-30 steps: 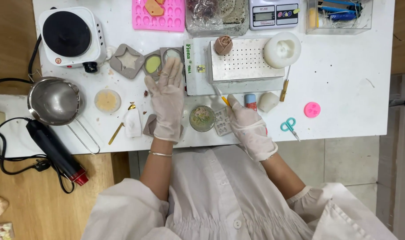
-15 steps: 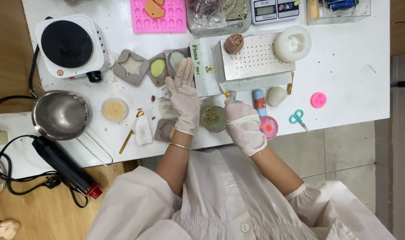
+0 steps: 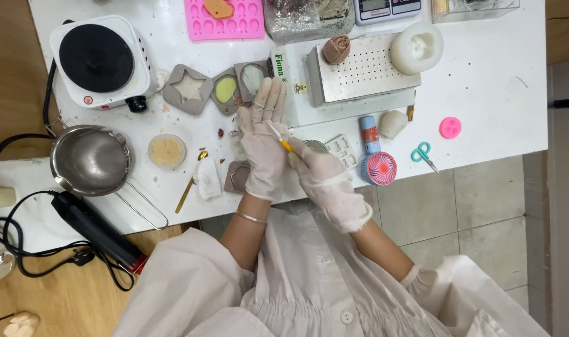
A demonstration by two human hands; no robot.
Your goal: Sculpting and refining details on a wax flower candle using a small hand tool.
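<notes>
Thin yellow-handled tool (image 3: 282, 142): near the table's front edge, pinched in the gloved right hand (image 3: 325, 181), fingers closed around it, tip against the left hand (image 3: 263, 146). Left hand: flat, fingers spread, gripping nothing. Just beyond: grey moulds (image 3: 225, 89), white perforated metal box (image 3: 362, 73). Right: striped round fan (image 3: 378, 168), teal scissors (image 3: 423, 153). Left: steel saucepan (image 3: 90, 161), hotplate (image 3: 100, 59).
</notes>
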